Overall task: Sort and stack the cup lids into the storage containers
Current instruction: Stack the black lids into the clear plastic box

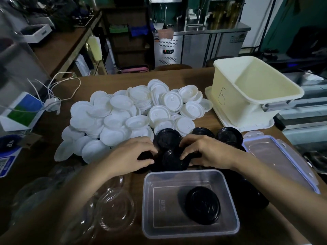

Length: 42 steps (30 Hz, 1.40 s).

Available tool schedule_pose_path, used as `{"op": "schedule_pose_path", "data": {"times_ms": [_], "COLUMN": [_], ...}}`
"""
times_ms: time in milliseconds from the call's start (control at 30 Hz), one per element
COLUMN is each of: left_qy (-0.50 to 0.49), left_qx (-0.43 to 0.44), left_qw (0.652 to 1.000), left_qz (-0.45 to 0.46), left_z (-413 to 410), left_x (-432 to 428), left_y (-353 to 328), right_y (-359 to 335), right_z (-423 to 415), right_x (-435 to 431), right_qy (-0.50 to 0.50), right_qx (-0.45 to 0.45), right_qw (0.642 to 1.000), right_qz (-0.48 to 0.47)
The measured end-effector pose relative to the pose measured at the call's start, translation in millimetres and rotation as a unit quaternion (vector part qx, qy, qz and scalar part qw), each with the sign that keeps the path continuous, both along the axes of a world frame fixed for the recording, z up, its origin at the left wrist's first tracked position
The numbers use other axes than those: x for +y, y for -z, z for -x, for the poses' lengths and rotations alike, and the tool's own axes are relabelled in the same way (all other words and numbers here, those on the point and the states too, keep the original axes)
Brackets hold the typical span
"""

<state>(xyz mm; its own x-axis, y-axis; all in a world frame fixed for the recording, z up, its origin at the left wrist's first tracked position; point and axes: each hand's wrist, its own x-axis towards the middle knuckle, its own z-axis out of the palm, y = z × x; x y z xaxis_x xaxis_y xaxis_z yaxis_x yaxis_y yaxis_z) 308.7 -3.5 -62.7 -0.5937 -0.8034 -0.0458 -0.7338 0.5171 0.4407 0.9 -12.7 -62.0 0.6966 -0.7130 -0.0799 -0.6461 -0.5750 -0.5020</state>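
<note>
Both hands are working over a cluster of black lids [169, 141] lying on the brown worktop [99, 82], just beyond the clear container [190, 204]. The left hand [130, 154] is curling its fingers [149, 151] down onto 1 black lid at the left edge of the cluster, thumb and fingertips touching it; whether it is truly gripping or only pressing is not clear. The right hand [205, 152] is bending its fingers onto another black lid [172, 160] lying between the 2 hands, fingertips touching its right rim, and again a firm grasp cannot be told from a resting touch.

Inside the clear container, a short stack of black lids [203, 205] is sitting toward the right side, well apart from both hands. More black lids are lying to the right of the right hand, near the clear snap-lock cover [281, 161] with blue clips.

A large heap of white lids [134, 110] is spreading across the middle of the worktop, beyond the left hand. Clear lids [113, 209] are lying at the near left, beside the left forearm. A cream tub [247, 91] is standing at the far right on its own cover.
</note>
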Motion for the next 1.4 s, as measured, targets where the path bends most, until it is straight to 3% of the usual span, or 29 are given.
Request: {"op": "schedule_pose_path", "data": {"times_ms": [100,333,733,933,1200,1400], "left_qy": [-0.010,-0.007,-0.025,-0.066,-0.102,-0.116], "left_qx": [0.011,-0.070,-0.051,0.053,0.173,0.238], "left_qw": [1.000,0.997,0.998,0.995,0.979,0.963], "left_qz": [0.004,-0.005,0.013,0.060,0.045,0.043], "left_z": [-11,-18,-13,-6,11,25], "left_x": [2,8,21,34,52,57], "left_y": [-2,5,-4,-25,-50,-59], "right_y": [-1,-7,-22,-41,-59,-64], "right_z": [-3,-10,-7,1,9,24], "right_x": [-6,-14,6,31,72,99], "right_qy": [-0.006,0.006,0.040,0.125,0.148,0.178], "right_qx": [-0.021,-0.074,-0.111,-0.170,-0.254,-0.195], "right_qw": [1.000,0.997,0.993,0.977,0.954,0.964], "right_qz": [0.009,0.016,0.026,-0.023,-0.052,-0.039]}}
